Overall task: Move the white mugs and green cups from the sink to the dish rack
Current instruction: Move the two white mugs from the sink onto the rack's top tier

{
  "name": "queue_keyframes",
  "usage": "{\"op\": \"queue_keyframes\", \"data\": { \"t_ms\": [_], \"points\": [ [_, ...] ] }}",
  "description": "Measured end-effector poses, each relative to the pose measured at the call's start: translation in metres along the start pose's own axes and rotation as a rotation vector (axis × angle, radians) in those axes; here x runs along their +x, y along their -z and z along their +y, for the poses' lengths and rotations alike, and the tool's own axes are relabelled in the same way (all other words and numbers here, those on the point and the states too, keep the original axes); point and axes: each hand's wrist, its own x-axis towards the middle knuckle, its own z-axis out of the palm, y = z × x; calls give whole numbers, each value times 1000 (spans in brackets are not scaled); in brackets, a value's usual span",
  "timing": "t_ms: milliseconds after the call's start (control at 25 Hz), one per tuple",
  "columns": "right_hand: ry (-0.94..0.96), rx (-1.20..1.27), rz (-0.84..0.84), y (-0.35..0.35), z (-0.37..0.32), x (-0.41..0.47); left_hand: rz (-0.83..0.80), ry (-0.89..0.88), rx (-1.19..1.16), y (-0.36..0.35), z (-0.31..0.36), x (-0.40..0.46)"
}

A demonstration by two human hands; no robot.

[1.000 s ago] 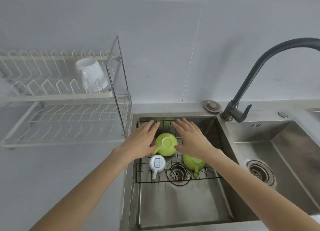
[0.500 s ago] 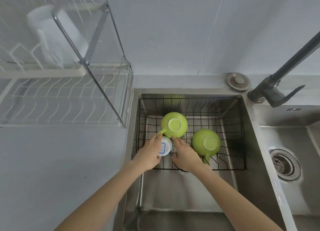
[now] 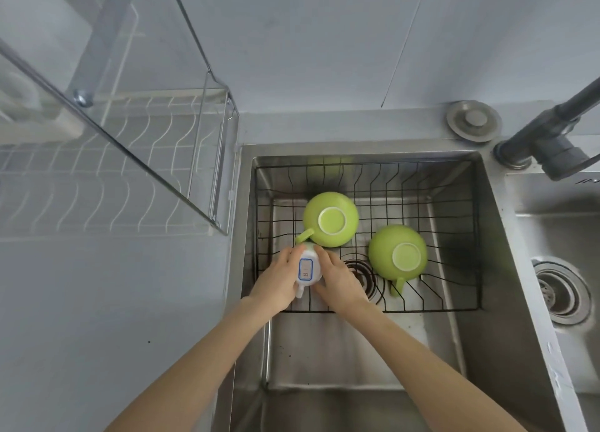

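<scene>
head | white mug [image 3: 306, 269] upside down at 9 o'clock in sink basket [image 3: 454, 309], just below a green cup [image 3: 331, 219] | left hand [image 3: 279, 280] and right hand [image 3: 337, 279] — each grip pressed on mug's sides | advice: lift straight up — clear the cup handle, then toward dish rack [image 3: 107, 185] at 10 o'clock

Dark faucet [image 3: 548, 136] sitting at right edge, base planted on steel deck. Round metal cap [image 3: 473, 121] lying just left of faucet base, flat on counter. Second basin drain [image 3: 561, 290] showing below faucet, well apart from it. Black wire grid [image 3: 454, 204] spreading lower left of faucet. Grey counter [image 3: 113, 301] stretching far left of faucet. Pale wall [image 3: 324, 42] rising behind faucet, thin seam running down it.
</scene>
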Motion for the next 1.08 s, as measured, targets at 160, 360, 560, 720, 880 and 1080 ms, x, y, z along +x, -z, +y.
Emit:
{"op": "queue_keyframes", "data": {
  "t_ms": [160,360,560,720,880,1080],
  "points": [
    [20,1,3,2,-1,-3,10,15,5,5,4,-6],
    [41,74,50,10,-5,-27,22,-70,30,19,13,-25],
    [114,188,114,34,-15,-68,27,-173,77,42,23,-59],
    [239,130,185,60,-29,-110,78,-313,6,72,36,-100],
    [358,58,263,86,-49,-152,164,-439,-9,97,47,-141],
    [406,83,345,103,-78,-200,229,-540,19,129,56,-186]
  ]
}}
